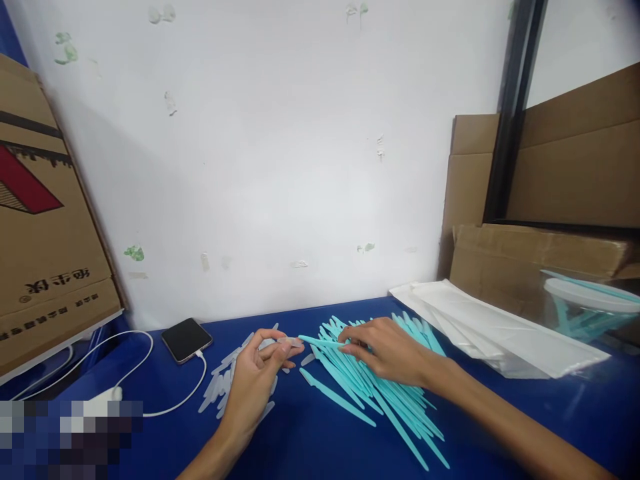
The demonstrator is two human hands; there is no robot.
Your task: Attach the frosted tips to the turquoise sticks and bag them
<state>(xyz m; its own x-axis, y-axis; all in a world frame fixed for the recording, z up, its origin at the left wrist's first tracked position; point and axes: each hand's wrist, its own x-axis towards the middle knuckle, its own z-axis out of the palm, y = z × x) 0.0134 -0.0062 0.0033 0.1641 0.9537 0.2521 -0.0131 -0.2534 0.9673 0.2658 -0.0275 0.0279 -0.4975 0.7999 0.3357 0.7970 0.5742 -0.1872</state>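
Between the fingertips of my left hand (pixel 265 357) is a small translucent cap (pixel 291 343). My right hand (pixel 383 347) pinches a slim turquoise eyebrow razor (pixel 320 342), its tip pointing left at the cap. Tip and cap are very close; whether they touch I cannot tell. Under and around my right hand lies a loose pile of turquoise razors (pixel 400 407), with one razor (pixel 340 398) lying at its left edge. A scatter of translucent caps (pixel 217 387) lies beneath and beside my left hand, which partly hides them.
A phone (pixel 187 340) on a white cable (pixel 190 408) lies at the left of the blue table (pixel 300 443). White plastic bags (pixel 480 320) lie at the right, near a clear bag with razors (pixel 590 310). Cardboard boxes (pixel 45 233) flank the table; a white wall (pixel 300 167) stands behind.
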